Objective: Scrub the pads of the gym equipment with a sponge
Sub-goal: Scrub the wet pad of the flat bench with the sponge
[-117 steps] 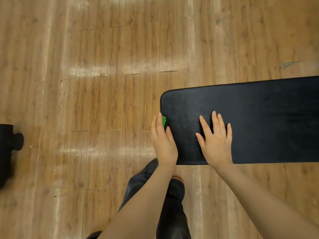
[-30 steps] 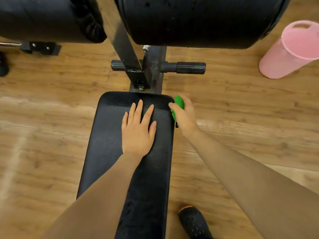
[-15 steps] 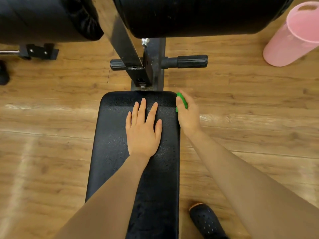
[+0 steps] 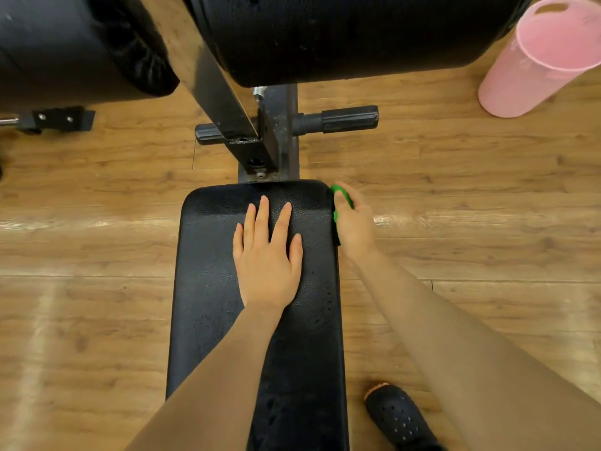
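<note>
Sponge (image 4: 342,198) in right hand (image 4: 354,222) against bench pad (image 4: 211,255) edge.

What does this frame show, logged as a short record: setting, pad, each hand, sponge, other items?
setting: wooden floor, gym bench seen from the head camera
pad: black bench pad, running toward the viewer from a black metal frame
left hand: flat on the pad's top, fingers straight
right hand: at the pad's right edge, gripping the sponge
sponge: green sponge, mostly hidden by fingers, against the pad's side edge
other items: pink bucket top right; large black roller pad above; black shoe bottom right
</note>
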### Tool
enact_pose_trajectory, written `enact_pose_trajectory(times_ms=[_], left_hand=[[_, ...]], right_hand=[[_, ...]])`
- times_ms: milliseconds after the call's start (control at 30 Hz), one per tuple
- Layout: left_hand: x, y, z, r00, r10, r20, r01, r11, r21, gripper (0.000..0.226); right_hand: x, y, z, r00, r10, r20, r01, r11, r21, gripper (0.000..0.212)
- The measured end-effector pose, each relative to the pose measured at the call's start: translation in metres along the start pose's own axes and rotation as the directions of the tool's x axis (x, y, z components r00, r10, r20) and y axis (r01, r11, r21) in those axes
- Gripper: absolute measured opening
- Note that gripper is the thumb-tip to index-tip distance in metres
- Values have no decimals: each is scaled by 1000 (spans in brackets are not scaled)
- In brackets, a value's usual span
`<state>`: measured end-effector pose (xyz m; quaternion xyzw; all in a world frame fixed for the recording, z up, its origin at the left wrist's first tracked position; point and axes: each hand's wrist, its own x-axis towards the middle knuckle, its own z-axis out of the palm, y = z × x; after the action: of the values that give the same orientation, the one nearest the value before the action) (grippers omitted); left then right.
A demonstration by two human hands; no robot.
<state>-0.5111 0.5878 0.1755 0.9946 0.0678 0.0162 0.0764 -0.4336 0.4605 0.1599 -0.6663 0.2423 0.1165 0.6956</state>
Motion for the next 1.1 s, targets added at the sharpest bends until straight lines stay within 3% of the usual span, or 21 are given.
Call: enact_pose_trajectory(times_ms=[367, 567, 700, 900, 1100], left_hand=[[-1, 0, 0, 1000, 9, -23, -9, 1000, -13, 52], [-1, -1, 1, 999, 12, -31, -13, 999, -40, 51], [-1, -1, 1, 999, 21, -38, -23, 999, -34, 51], [-1, -1, 2, 999, 24, -42, -25, 999, -36, 52], [-1, -1, 1, 999, 30, -43, -31, 999, -38, 52]], right_hand=[[-82, 33, -26, 984, -154, 84, 158, 987, -39, 37], [-31, 13, -9, 998, -50, -34, 49, 999, -21, 34], [-30, 16, -4, 994, -108, -16, 107, 992, -71, 38], [-80, 45, -22, 983, -175, 55, 178, 981, -71, 39], [-147, 76, -51, 991, -67, 117, 77, 994, -81, 38]])
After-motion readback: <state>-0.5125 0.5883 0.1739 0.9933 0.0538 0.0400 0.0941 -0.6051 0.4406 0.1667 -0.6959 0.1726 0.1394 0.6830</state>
